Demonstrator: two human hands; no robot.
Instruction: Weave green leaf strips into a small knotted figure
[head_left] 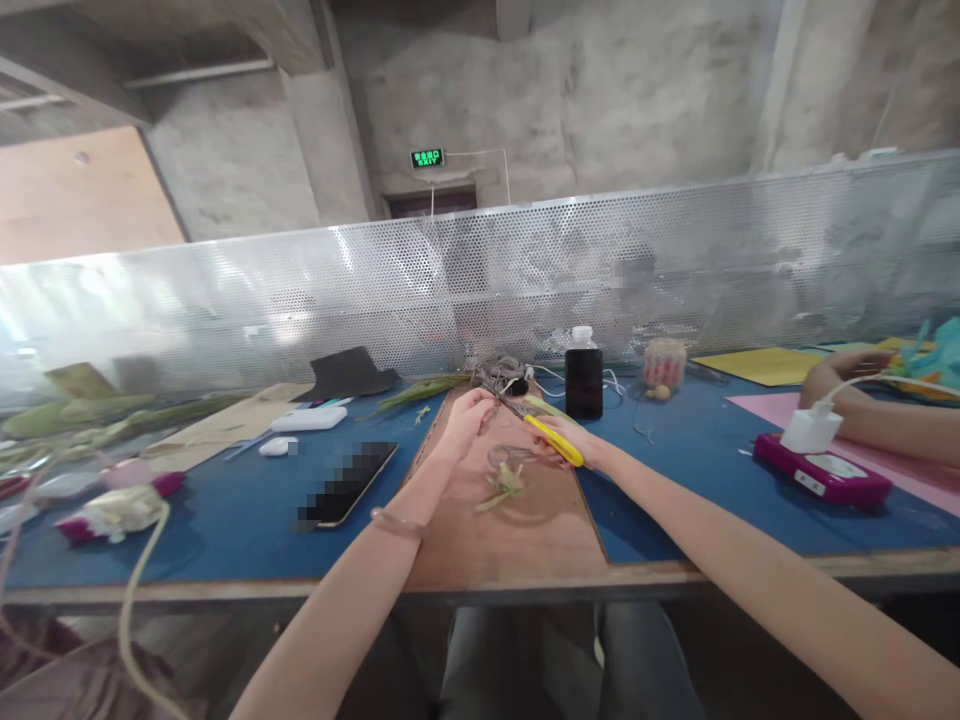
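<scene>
My right hand [574, 440] grips yellow-handled scissors [553, 438] over the brown board [540, 540], their dark blades pointing forward and left. The blade tips reach the fingers of my left hand [466, 418], which are pinched together. What they hold is too small and blurred to make out. Just beyond both hands sits a tangled bundle of grey twine [499, 370]. Nearer me on the board lies a small pale green piece of plant husk [506, 483], tied or knotted in the middle by the look of it.
A dark phone [352, 485] lies left, with a white case [309, 418] behind it. Another phone [583, 383] leans upright before a bottle, near a jar [664, 365]. Purple power strips [817, 470] stand on both sides. At right another person's arm [885, 415] rests over pink paper.
</scene>
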